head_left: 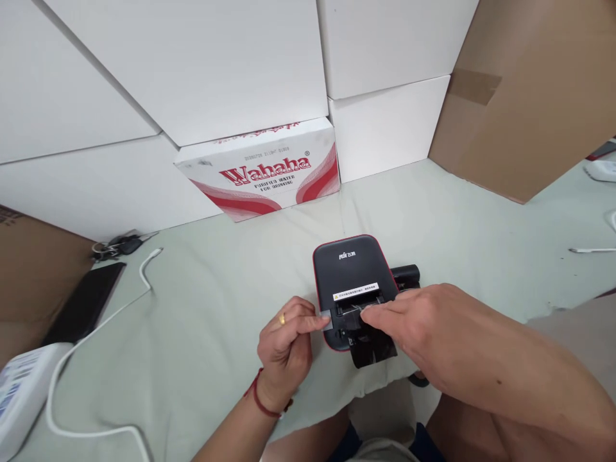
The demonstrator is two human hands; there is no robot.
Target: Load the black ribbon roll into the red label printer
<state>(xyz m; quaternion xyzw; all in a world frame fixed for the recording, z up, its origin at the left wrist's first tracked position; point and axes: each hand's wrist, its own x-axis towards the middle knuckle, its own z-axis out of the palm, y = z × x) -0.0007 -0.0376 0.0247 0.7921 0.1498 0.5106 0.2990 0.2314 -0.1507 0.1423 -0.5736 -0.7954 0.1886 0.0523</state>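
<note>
While the cloth-covered table (231, 276) ends just on the near side of the black device (351, 266), a shiny black film (373, 353) hangs past the device's near edge toward that border. Left of the device, the left hand (287, 340) is curled, one fingertip on a grey tab (326, 319) at the device's side; whether it grips the tab cannot be told. The right hand (409, 321) reaches over the device's right edge, fingertips at the film by the slot; whether they pinch it is hidden. The hands are apart. A black cylinder (407, 276) lies just beyond the device's right edge. Well left of the device winds a white cable (72, 350), with broad cloth between. Behind the device, more cloth reaches to the Wahaha carton (264, 173); white boxes (240, 64) wall the back, and a brown box (524, 102) bounds the far right.
</note>
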